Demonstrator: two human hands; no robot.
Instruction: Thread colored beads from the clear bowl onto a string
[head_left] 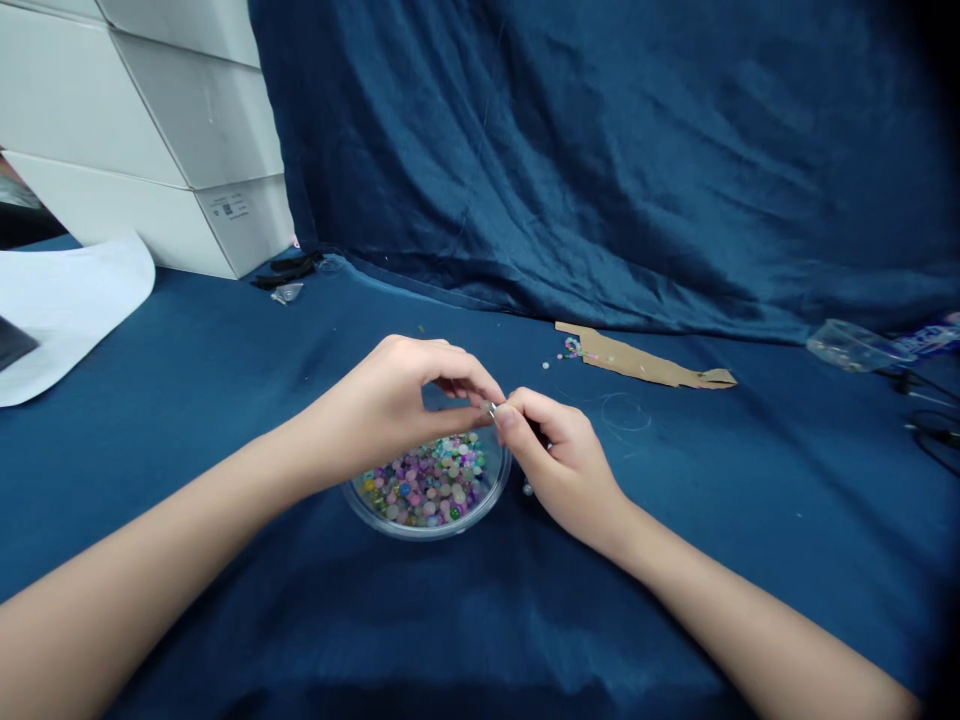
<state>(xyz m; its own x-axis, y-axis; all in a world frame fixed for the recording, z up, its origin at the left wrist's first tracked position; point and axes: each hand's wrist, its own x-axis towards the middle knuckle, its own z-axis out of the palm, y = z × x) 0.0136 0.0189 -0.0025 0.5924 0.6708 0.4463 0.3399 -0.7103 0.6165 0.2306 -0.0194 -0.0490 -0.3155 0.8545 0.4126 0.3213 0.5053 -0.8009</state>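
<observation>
Above a clear round bowl (420,532) of mixed beads (431,482), my two hands meet at the fingertips. My left hand (401,400) is closed in a pinch of thumb and forefinger. My right hand (570,455) also pinches, its other fingers curled in. Between the fingertips shows a small silvery piece (492,409), too small to name. It sits against the right thumb and touches the left fingertips. Whether the left fingers hold anything more is hidden. Pastel, purple, green and blue beads fill the bowl, partly covered by my left hand and forearm.
Behind the hands lies a torn cardboard strip (645,362) with a small bead cluster (572,347) at its left end. Clear thread (626,412) curls on the blue cloth. White boxes (150,130) stand back left, a plastic bag (855,345) back right.
</observation>
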